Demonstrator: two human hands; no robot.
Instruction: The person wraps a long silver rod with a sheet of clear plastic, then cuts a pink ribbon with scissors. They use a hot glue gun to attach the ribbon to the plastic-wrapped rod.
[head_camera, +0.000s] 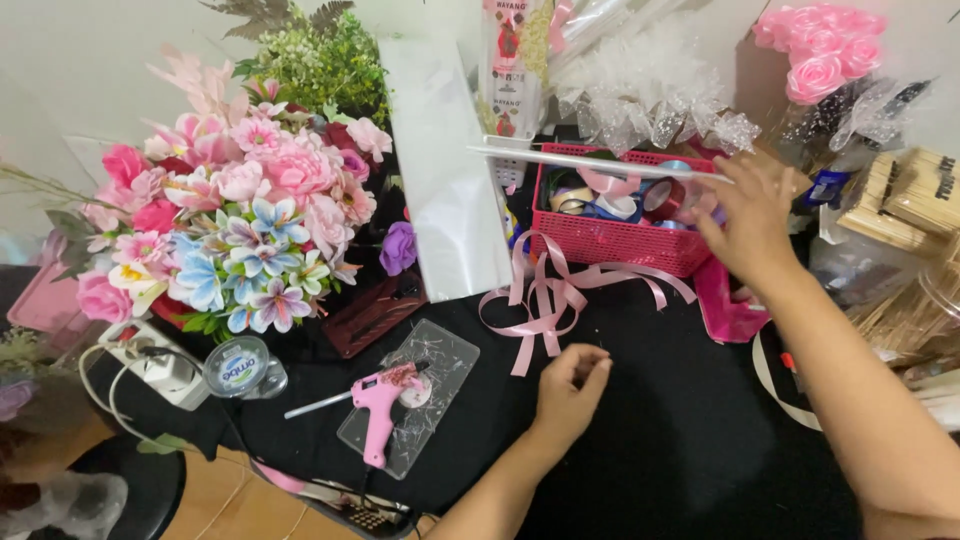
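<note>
Head view: right hand (752, 215), fingers spread, touches the thin white rod (600, 163) lying crosswise over the pink basket (610, 240); left hand (568, 385), grip pinched closed, rests on the tabletop (660, 420), nearer the pink ribbon (545, 300).

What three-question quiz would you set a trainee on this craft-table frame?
1. True or false: the right hand is at the pink basket of ribbon rolls.
2. What lies on the clear plate left of the left hand? A) scissors B) pink glue gun C) stapler
3. Fill in: the loose pink ribbon lies on the black ____ in front of the basket.

Key
1. True; its fingers reach over the basket's right end.
2. B, the pink glue gun.
3. Tablecloth.
</note>
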